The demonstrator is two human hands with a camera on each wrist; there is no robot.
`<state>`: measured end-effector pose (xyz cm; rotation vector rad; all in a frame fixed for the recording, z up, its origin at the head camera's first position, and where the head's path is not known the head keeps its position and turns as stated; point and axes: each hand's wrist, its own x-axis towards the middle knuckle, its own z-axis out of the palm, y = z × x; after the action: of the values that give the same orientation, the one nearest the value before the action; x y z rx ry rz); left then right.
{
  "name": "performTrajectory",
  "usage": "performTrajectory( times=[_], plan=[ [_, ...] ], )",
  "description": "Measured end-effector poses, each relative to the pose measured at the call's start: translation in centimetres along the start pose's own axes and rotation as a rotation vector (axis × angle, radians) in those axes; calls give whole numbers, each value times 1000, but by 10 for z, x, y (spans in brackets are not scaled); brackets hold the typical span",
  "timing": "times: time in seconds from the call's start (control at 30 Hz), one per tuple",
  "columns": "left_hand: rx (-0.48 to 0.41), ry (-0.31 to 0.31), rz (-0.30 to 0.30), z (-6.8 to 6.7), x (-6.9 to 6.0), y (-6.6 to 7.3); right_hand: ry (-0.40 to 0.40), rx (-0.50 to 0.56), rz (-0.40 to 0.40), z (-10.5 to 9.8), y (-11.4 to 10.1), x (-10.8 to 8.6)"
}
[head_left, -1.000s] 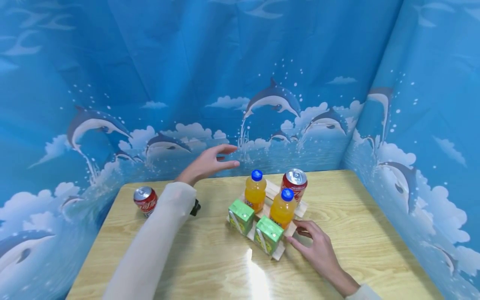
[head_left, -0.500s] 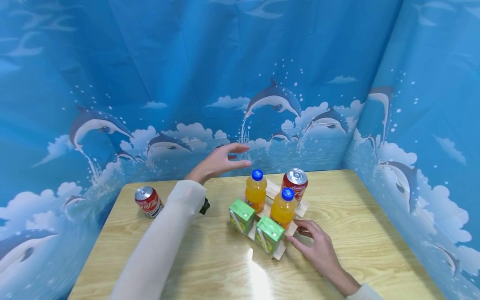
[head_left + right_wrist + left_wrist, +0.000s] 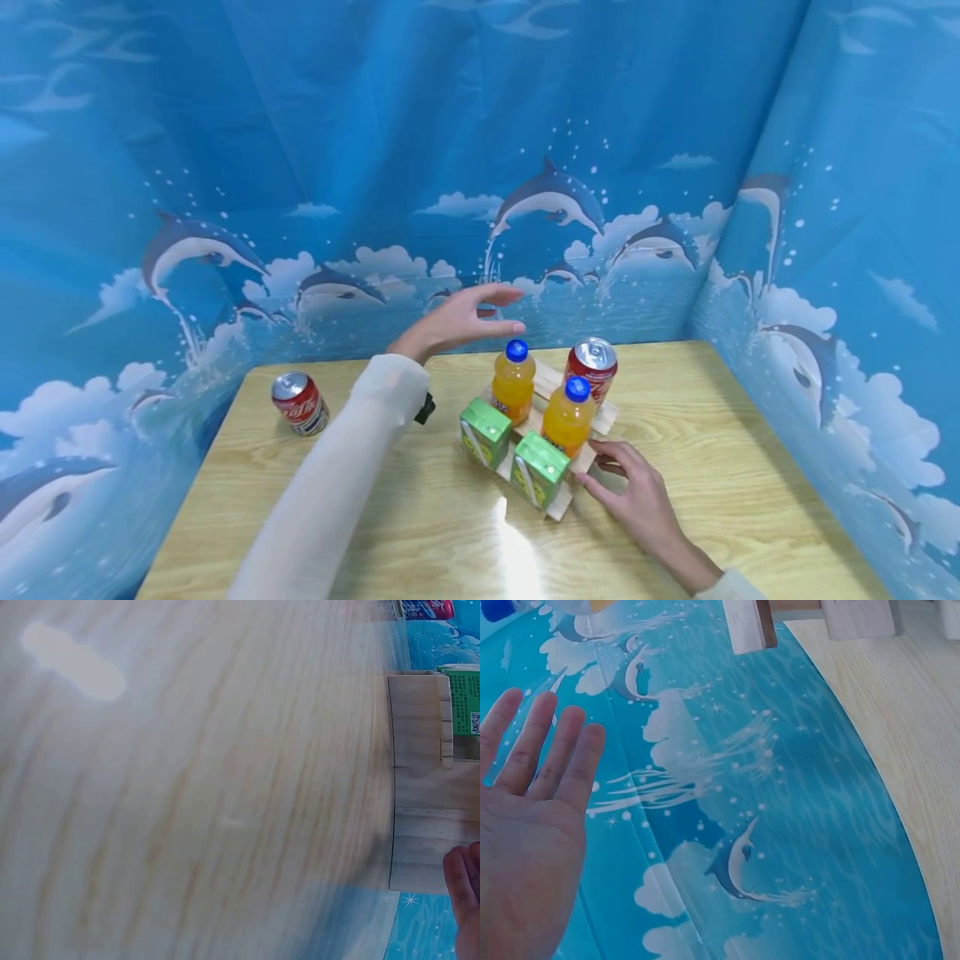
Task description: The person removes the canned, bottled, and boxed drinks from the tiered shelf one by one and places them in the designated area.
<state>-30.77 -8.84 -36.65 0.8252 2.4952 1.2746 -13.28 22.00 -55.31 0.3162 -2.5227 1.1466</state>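
Note:
A small stepped wooden rack (image 3: 558, 506) stands at mid-table. On it are two green drink cartons (image 3: 486, 433) in front, two orange juice bottles (image 3: 513, 388) with blue caps behind them, and a red can (image 3: 592, 367) at the back right. My right hand (image 3: 637, 500) holds the rack's right end with thumb and fingertips; in the right wrist view its fingers (image 3: 461, 881) lie on the wooden side panel (image 3: 420, 825). My left hand (image 3: 465, 321) hovers behind and above the left bottle, fingers extended, thumb apart, holding nothing. Its palm shows in the left wrist view.
A second red can (image 3: 300, 404) stands upright at the table's left, beside my left sleeve (image 3: 345, 475). A blue dolphin-print curtain (image 3: 375, 167) hangs behind and along both sides of the wood-grain table (image 3: 420, 533).
My left hand has moved right, from left of the bottles to just behind the left one, uncovering more of the left can. My right hand and the rack have stayed put.

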Motion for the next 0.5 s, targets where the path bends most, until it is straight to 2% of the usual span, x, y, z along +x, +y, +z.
performTrajectory(
  times=[0.2,0.5],
  plan=[
    [16,-31,-2,5,5,11,3,-1,-2,0,0,0],
    [28,-109,38,16,12,26,-3,1,9,0,0,-1]
  ],
)
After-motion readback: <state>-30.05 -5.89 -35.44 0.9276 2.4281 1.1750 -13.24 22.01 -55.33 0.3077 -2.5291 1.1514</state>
